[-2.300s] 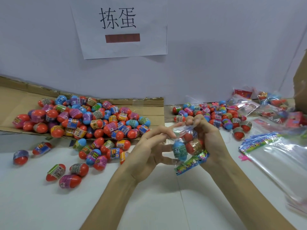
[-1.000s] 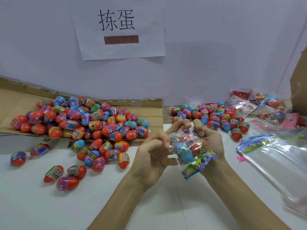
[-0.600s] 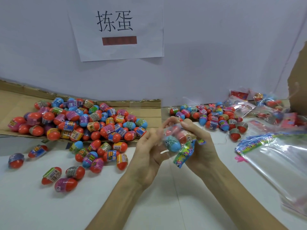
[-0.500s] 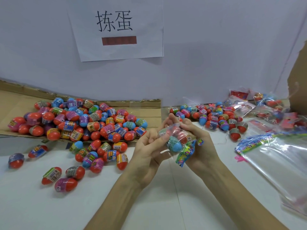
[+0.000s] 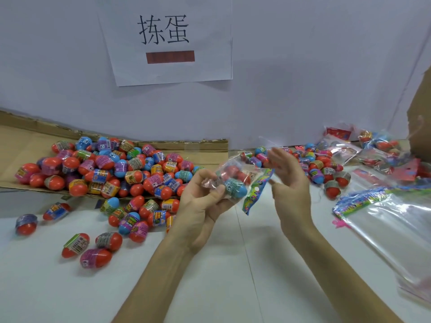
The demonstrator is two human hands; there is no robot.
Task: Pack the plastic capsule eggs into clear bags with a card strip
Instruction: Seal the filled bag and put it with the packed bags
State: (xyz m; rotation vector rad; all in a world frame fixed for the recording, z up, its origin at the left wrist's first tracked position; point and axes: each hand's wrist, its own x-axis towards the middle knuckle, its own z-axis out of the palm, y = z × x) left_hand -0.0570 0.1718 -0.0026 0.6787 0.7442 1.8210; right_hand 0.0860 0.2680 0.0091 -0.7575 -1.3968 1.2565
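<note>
My left hand [image 5: 200, 206] holds a small clear bag [image 5: 235, 180] above the white table, fingers and thumb curled round its left end. Inside it lie a blue capsule egg [image 5: 236, 188] and red ones, and a colourful card strip [image 5: 255, 193] hangs at its right end. My right hand [image 5: 289, 183] is just right of the bag, fingers straight and spread, holding nothing; whether it touches the strip is unclear. Several loose capsule eggs [image 5: 109, 169] are heaped on flat cardboard at the left.
More loose eggs [image 5: 319, 169] lie at the back right beside filled bags [image 5: 373, 148]. A stack of empty clear bags with card strips [image 5: 387, 217] lies at the right. A few stray eggs [image 5: 93, 248] sit on the white table [image 5: 210, 287] at the front left. A paper sign [image 5: 168, 40] hangs on the wall.
Both hands gripped the bag half a second ago. Now my right hand has let go and opened to the right, while my left hand keeps the bag, turned more level.
</note>
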